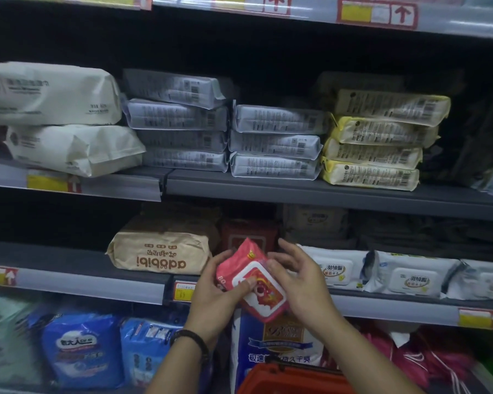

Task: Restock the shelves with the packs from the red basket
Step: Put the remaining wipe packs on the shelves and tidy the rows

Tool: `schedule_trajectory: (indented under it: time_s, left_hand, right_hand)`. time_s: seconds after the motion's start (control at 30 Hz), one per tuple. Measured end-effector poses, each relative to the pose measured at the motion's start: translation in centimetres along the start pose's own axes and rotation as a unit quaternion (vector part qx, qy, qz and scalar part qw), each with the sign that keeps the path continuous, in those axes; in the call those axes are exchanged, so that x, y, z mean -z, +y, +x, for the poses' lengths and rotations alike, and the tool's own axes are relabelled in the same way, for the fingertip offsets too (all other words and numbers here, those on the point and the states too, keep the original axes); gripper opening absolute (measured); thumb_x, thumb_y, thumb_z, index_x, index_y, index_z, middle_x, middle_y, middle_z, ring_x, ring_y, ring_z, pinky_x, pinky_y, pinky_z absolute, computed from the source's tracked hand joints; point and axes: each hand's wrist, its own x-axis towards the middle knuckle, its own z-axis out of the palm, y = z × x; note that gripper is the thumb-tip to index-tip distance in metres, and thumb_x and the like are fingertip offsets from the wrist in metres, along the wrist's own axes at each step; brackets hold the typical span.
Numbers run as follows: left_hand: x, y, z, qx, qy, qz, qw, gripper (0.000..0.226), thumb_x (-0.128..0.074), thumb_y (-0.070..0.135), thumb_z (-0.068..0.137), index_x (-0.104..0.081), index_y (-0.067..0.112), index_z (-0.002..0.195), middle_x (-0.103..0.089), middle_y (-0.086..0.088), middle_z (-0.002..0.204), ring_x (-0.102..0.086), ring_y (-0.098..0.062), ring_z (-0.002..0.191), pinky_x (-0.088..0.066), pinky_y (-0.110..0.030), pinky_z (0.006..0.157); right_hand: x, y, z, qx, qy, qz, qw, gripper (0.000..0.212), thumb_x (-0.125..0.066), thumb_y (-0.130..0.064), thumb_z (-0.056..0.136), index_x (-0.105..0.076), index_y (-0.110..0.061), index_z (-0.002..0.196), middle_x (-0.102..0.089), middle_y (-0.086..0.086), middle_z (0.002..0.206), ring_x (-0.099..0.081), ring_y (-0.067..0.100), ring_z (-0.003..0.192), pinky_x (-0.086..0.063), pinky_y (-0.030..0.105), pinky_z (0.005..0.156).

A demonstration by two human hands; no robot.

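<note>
A red wipes pack (252, 282) with a white lid is held tilted in front of the middle shelf edge (97, 288). My left hand (215, 294) grips its lower left side, thumb on the lid. My right hand (296, 277) touches its right edge with fingers spread. Behind the pack, a dark red pack (248, 233) lies on the middle shelf. The red basket (293, 379) shows at the bottom, only its rim in view.
A brown pack (160, 251) lies left of the hands, white lidded wipes packs (404, 277) to the right. The upper shelf (296, 191) carries stacks of grey and yellow packs. Blue bags (83, 348) and a large white bag (279, 342) stand on the lowest level.
</note>
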Motion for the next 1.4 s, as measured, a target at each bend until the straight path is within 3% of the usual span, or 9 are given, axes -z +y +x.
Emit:
schedule_trajectory:
  time_s: [0.13, 0.33, 0.5, 0.57, 0.77, 1.03, 1.23, 1.3, 1.4]
  left_hand:
    - [-0.2, 0.5, 0.9, -0.016, 0.032, -0.061, 0.998, 0.051, -0.083, 0.012, 0.083, -0.063, 0.03, 0.127, -0.078, -0.006, 0.112, -0.079, -0.022, 0.096, -0.066, -0.044, 0.081]
    - [-0.1, 0.2, 1.4, -0.039, 0.039, -0.031, 0.998, 0.041, -0.079, 0.016, 0.089, -0.063, 0.034, 0.123, -0.073, -0.005, 0.118, -0.078, -0.019, 0.099, -0.065, -0.041, 0.08]
    - [1.0, -0.4, 3.3, -0.113, 0.129, 0.289, 0.942, 0.048, -0.079, 0.04, 0.088, -0.061, 0.04, 0.133, -0.039, 0.005, 0.13, -0.048, -0.014, 0.123, -0.048, -0.029, 0.102]
    - [0.8, -0.7, 3.5, -0.135, 0.116, 0.304, 0.936, 0.043, -0.073, 0.029, 0.095, -0.062, 0.034, 0.136, -0.049, 0.007, 0.122, -0.056, -0.006, 0.11, -0.045, -0.012, 0.089]
    - [-0.5, -2.1, 3.6, -0.122, 0.064, 0.325, 0.936, 0.041, -0.064, 0.012, 0.099, -0.056, 0.038, 0.129, -0.067, 0.021, 0.11, -0.062, 0.008, 0.097, -0.047, -0.005, 0.079]
    - [-1.3, -2.3, 3.2, -0.109, 0.092, 0.314, 0.939, 0.056, -0.057, -0.007, 0.09, -0.052, 0.035, 0.127, -0.064, 0.011, 0.117, -0.061, -0.007, 0.109, -0.052, -0.026, 0.092]
    - [-0.8, -2.2, 2.9, -0.112, 0.053, 0.347, 0.93, 0.067, -0.054, -0.009, 0.083, -0.054, 0.035, 0.132, -0.066, 0.012, 0.112, -0.063, -0.007, 0.108, -0.055, -0.025, 0.092]
    - [-0.4, -1.7, 2.8, -0.101, 0.031, 0.346, 0.932, 0.062, -0.056, -0.004, 0.089, -0.053, 0.037, 0.135, -0.067, 0.015, 0.114, -0.063, -0.001, 0.106, -0.053, -0.017, 0.087]
    - [0.5, -1.1, 2.3, -0.068, 0.052, 0.314, 0.945, 0.059, -0.062, 0.008, 0.095, -0.046, 0.029, 0.148, -0.068, 0.011, 0.125, -0.065, -0.007, 0.112, -0.055, -0.029, 0.098]
  right_hand:
    - [-0.2, 1.8, -1.1, -0.037, 0.107, -0.043, 0.993, 0.06, -0.077, -0.051, 0.089, -0.053, -0.035, 0.142, -0.056, -0.004, 0.141, -0.061, 0.014, 0.125, -0.061, 0.038, 0.097]
    - [-1.9, 1.1, -1.0, -0.066, 0.097, 0.151, 0.982, 0.052, -0.074, -0.016, 0.098, -0.052, -0.029, 0.143, -0.076, 0.0, 0.121, -0.076, 0.015, 0.107, -0.063, 0.043, 0.096]
    - [-2.2, 0.3, 1.3, -0.011, 0.153, 0.11, 0.982, 0.067, -0.074, -0.01, 0.097, -0.044, -0.023, 0.155, -0.072, -0.009, 0.126, -0.069, 0.005, 0.115, -0.058, 0.036, 0.104]
    - [-2.7, 1.1, 1.7, 0.001, 0.159, 0.062, 0.985, 0.067, -0.075, -0.013, 0.097, -0.044, -0.024, 0.156, -0.071, -0.01, 0.129, -0.067, 0.002, 0.117, -0.056, 0.031, 0.103]
    - [-4.8, 4.5, 1.2, -0.002, 0.181, -0.081, 0.98, 0.072, -0.073, -0.02, 0.098, -0.038, -0.037, 0.159, -0.069, -0.012, 0.131, -0.07, 0.008, 0.116, -0.062, 0.041, 0.099]
    - [-4.2, 4.1, 0.5, -0.026, 0.186, -0.111, 0.976, 0.026, -0.068, -0.014, 0.101, -0.057, -0.024, 0.122, -0.071, -0.01, 0.111, -0.07, 0.004, 0.097, -0.059, 0.023, 0.083]
    - [-3.5, 3.5, -0.5, -0.049, 0.098, -0.152, 0.982, 0.048, -0.061, 0.003, 0.091, -0.06, -0.033, 0.123, -0.071, -0.018, 0.103, -0.064, -0.006, 0.093, -0.044, 0.006, 0.07]
    - [-3.1, 3.3, -0.7, -0.05, 0.057, -0.167, 0.983, 0.053, -0.062, 0.003, 0.09, -0.058, -0.037, 0.125, -0.071, -0.019, 0.106, -0.064, -0.006, 0.094, -0.045, 0.005, 0.069]
    - [-3.4, 2.7, -1.8, -0.062, 0.061, -0.139, 0.986, 0.051, -0.068, -0.005, 0.09, -0.058, -0.033, 0.132, -0.07, -0.016, 0.117, -0.066, 0.003, 0.105, -0.05, 0.013, 0.08]
